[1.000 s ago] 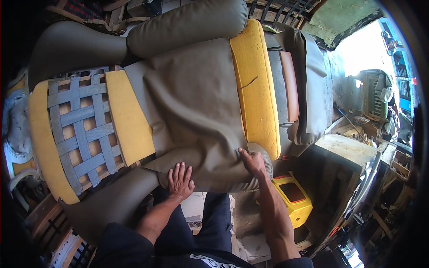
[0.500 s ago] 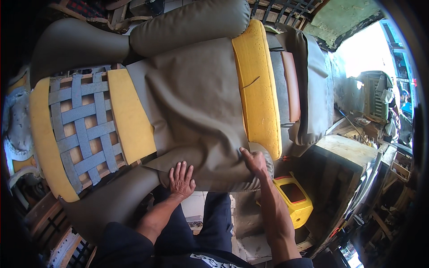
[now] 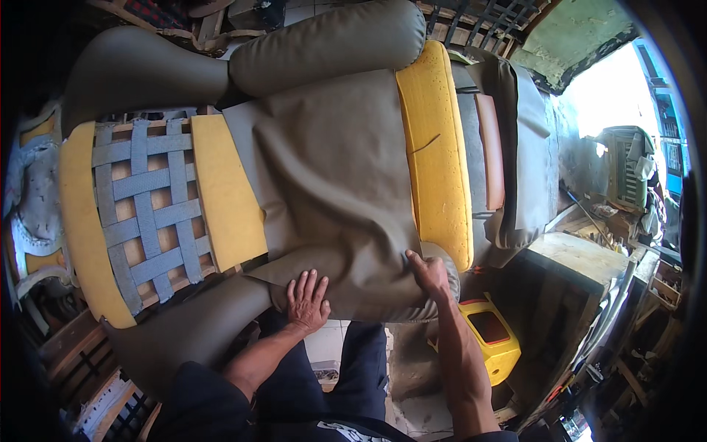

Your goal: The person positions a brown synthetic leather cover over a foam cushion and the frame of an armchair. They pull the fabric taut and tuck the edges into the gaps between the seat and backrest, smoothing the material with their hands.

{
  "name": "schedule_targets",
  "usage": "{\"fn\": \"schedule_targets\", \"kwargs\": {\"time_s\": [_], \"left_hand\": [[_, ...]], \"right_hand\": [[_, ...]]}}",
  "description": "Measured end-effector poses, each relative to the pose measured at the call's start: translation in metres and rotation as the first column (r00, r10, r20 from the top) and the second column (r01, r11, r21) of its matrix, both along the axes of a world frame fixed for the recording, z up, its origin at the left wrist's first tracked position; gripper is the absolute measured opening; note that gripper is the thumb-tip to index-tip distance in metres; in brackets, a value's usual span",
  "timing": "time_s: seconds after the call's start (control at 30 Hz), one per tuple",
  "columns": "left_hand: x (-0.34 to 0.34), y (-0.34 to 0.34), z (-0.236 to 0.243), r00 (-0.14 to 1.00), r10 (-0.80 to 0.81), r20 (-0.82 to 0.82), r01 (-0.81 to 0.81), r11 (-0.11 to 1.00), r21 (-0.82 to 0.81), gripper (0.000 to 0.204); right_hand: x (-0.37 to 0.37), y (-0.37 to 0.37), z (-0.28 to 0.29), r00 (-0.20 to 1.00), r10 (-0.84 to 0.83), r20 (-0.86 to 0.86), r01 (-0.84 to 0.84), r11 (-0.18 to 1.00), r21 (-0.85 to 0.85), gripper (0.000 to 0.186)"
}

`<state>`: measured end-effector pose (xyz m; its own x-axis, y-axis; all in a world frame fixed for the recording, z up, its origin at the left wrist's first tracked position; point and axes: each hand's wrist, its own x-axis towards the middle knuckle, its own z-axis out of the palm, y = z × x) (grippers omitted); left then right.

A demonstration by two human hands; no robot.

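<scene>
A loose sheet of brown upholstery leatherette lies wrinkled across an armchair's seat and drapes over its near armrest. My left hand rests flat on the sheet at the near armrest, fingers spread. Near the armrest's front end, my right hand is closed on the sheet's edge, thumb on top; its fingertips are partly hidden. Yellow foam stands bare along the seat front. Another foam strip borders the grey webbing of the backrest frame.
The padded far armrest lies beyond the sheet. On the right is another brown-covered piece. A yellow plastic stool stands below my right forearm, beside a wooden cabinet. Scrap and tools crowd the right side.
The whole view has shifted slightly, so everything appears a little further right and lower. Both hands keep their places on the leatherette, and its folds look nearly the same.
</scene>
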<state>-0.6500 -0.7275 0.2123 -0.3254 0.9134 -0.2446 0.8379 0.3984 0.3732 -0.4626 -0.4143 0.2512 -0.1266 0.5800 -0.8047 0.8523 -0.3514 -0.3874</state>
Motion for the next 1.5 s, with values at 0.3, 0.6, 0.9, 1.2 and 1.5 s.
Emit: {"fn": "schedule_targets", "kwargs": {"time_s": [0.3,0.6,0.9,1.2,1.5], "left_hand": [[-0.152,0.2,0.02,0.97,-0.044,0.24,-0.05,0.926,0.374,0.06],[-0.323,0.45,-0.004,0.908,0.211,-0.363,-0.067,0.927,0.37,0.089],[-0.349,0.509,0.02,0.9,0.433,-0.052,-0.424,0.896,0.129,0.058],[-0.361,0.492,0.003,0.926,0.201,-0.32,-0.148,0.972,0.183,0.082],[-0.371,0.462,-0.023,0.93,0.26,-0.26,-0.056,0.799,0.599,0.05]], "right_hand": [[0.0,0.001,0.004,0.999,0.023,-0.032,-0.023,1.0,0.021,0.064],[-0.01,0.006,0.009,1.0,0.013,0.013,-0.012,0.997,-0.071,0.064],[-0.003,0.015,0.014,0.997,-0.06,0.042,0.067,0.978,-0.199,0.06],[0.0,0.004,0.0,0.999,-0.018,0.045,0.02,0.999,-0.047,0.058],[-0.013,0.005,0.007,0.998,0.026,0.055,-0.022,0.996,-0.082,0.06]]}}
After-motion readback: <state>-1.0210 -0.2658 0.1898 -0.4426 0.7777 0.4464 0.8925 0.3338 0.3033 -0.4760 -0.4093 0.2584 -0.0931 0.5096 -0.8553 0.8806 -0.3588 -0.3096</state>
